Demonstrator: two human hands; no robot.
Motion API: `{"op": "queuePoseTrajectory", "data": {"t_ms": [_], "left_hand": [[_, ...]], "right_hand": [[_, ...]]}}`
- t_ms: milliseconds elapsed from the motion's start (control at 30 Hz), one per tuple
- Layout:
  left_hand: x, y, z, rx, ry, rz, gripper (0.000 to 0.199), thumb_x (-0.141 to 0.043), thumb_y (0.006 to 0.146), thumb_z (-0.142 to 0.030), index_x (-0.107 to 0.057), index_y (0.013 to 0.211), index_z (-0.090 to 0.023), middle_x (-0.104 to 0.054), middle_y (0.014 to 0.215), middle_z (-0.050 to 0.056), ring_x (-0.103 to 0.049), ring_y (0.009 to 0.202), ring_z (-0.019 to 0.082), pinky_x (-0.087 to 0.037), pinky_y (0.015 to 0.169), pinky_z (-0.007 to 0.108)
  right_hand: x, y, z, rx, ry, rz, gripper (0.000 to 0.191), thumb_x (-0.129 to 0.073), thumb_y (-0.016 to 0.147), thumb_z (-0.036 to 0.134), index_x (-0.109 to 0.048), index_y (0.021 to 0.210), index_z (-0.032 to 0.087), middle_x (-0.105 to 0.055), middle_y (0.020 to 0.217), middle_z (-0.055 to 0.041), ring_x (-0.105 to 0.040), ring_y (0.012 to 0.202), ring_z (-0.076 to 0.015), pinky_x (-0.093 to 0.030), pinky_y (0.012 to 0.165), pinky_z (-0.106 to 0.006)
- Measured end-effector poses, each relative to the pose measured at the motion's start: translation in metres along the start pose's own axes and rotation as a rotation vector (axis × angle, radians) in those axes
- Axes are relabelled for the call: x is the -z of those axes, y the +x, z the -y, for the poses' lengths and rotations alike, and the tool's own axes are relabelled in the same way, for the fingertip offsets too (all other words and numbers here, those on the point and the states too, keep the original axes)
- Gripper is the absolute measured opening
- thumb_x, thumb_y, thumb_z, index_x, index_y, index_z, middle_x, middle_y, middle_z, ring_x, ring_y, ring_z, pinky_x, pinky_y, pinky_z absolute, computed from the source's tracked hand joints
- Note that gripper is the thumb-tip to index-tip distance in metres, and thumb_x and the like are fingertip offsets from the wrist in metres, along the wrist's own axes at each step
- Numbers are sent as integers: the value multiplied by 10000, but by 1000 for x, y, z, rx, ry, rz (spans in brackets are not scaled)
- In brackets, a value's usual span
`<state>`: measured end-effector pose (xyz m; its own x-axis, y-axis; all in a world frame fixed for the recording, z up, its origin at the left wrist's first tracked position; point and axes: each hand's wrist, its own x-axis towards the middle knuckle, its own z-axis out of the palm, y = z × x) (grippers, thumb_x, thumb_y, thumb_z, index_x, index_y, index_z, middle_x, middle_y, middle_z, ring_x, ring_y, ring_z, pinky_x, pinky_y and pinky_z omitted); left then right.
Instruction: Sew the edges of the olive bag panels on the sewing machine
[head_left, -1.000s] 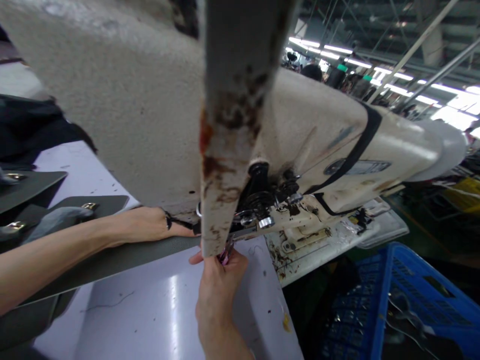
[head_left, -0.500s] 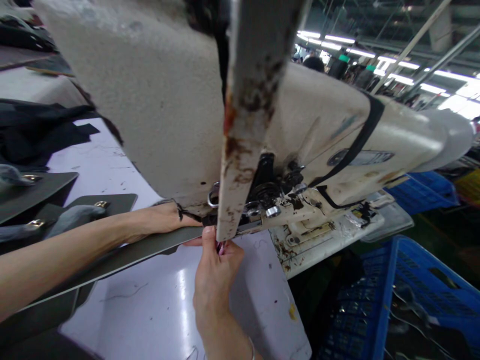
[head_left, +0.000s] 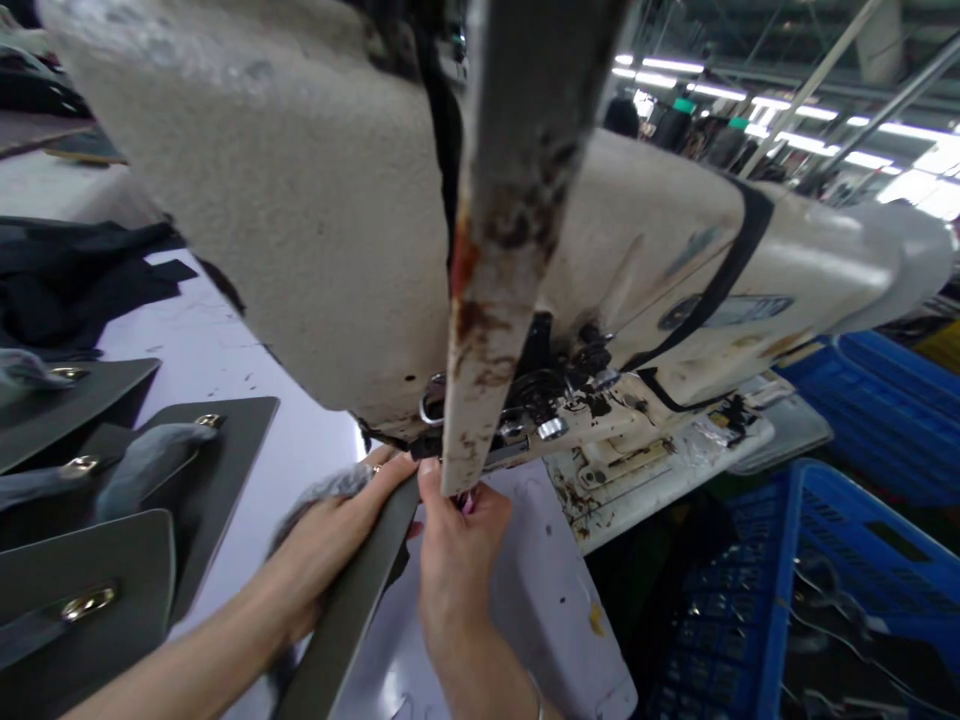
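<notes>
A worn cream sewing machine fills the upper middle, its needle area hidden behind the head and a rust-stained bar. A stiff grey-green panel runs from the bottom edge up to the machine's foot. Along its left side my left hand grips it, fingertips close under the machine head. Pinching the panel's right edge near the foot, my right hand is closed, thumb forward. A small pink thing shows within that fist; its kind is unclear. Grey plastic-wrapped material shows beyond my left hand.
More grey-green panels with gold metal rings and wrapped straps lie on the left. Dark cloth rests behind them on the white table. A blue crate stands lower right, holding dark pieces; other blue crates are beyond.
The panel has turned, its near end swinging from the left toward the bottom middle. My left hand has swung nearer with it, and my right hand has shifted slightly right.
</notes>
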<state>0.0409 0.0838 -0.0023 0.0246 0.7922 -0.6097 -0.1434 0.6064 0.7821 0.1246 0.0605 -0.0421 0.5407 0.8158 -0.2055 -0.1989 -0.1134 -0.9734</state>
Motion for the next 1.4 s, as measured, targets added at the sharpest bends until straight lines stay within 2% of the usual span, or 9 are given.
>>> {"op": "queuePoseTrajectory", "data": {"t_ms": [200, 400, 533, 733, 867, 1000, 1133, 1300, 1400], "left_hand": [[-32, -8, 30, -6, -212, -140, 503, -803, 743, -551, -703, 1160, -287, -710, 729, -36, -644, 560, 135, -500, 473, 187], [-55, -15, 37, 0, -406, -188, 589, -790, 774, -515, -629, 1317, -353, -746, 1126, -42, -725, 947, 146, -584, 771, 186], [-63, -14, 34, -55, -478, -226, 507, -797, 756, -468, -670, 1226, -327, -736, 936, -56, -719, 936, 150, -581, 844, 210], [-66, -4, 28, -179, -513, -225, 230, -800, 711, -347, -644, 832, -230, -663, 768, -54, -699, 939, 158, -565, 906, 229], [-64, 1, 26, -194, -509, -239, 221, -777, 718, -295, -643, 885, -241, -654, 757, -61, -683, 817, 135, -564, 889, 243], [-62, 4, 25, -190, -515, -230, 196, -759, 722, -259, -623, 863, -249, -604, 690, -90, -602, 645, 88, -564, 860, 233], [-60, 6, 27, -201, -511, -203, 190, -753, 744, -274, -642, 898, -264, -641, 737, -78, -654, 738, 112, -568, 853, 234], [-56, 12, 33, -165, -478, -174, 402, -763, 777, -367, -683, 1155, -256, -755, 903, 12, -721, 816, 180, -603, 773, 277], [-56, 14, 35, -127, -488, -146, 524, -755, 802, -421, -644, 1290, -266, -782, 991, 47, -749, 852, 211, -617, 734, 300]], "right_hand": [[22, 10, 21, 8, -7, 102, 345, -710, 795, 294, -544, 512, 186, -446, 495, 46, -362, 500, -101, -335, 495, -238], [39, 23, 33, -27, 5, 219, 245, -733, 733, 241, -606, 538, 165, -479, 512, 47, -396, 501, -99, -361, 503, -235], [40, 29, 35, -17, -7, 247, 231, -751, 706, 228, -607, 539, 159, -512, 531, 40, -411, 512, -99, -368, 509, -234], [39, 30, 37, 30, -70, 248, 316, -747, 727, 249, -541, 498, 179, -423, 496, 56, -336, 499, -90, -295, 478, -231], [41, 31, 35, 38, -102, 262, 344, -750, 734, 268, -524, 489, 181, -387, 500, 60, -308, 503, -85, -267, 480, -230], [41, 32, 35, 40, -96, 263, 272, -763, 738, 282, -618, 540, 166, -484, 536, 40, -384, 526, -98, -325, 508, -233], [44, 31, 34, 61, -106, 300, 212, -772, 755, 294, -713, 610, 152, -579, 557, 22, -471, 531, -115, -384, 536, -241], [84, 29, 32, 191, -289, 266, 359, -710, 875, 375, -737, 593, 157, -672, 559, -23, -587, 541, -145, -438, 551, -249], [133, 43, 54, 431, -387, -42, 337, -733, 876, 412, -777, 663, 155, -742, 649, -71, -667, 601, -186, -511, 614, -287]]}}
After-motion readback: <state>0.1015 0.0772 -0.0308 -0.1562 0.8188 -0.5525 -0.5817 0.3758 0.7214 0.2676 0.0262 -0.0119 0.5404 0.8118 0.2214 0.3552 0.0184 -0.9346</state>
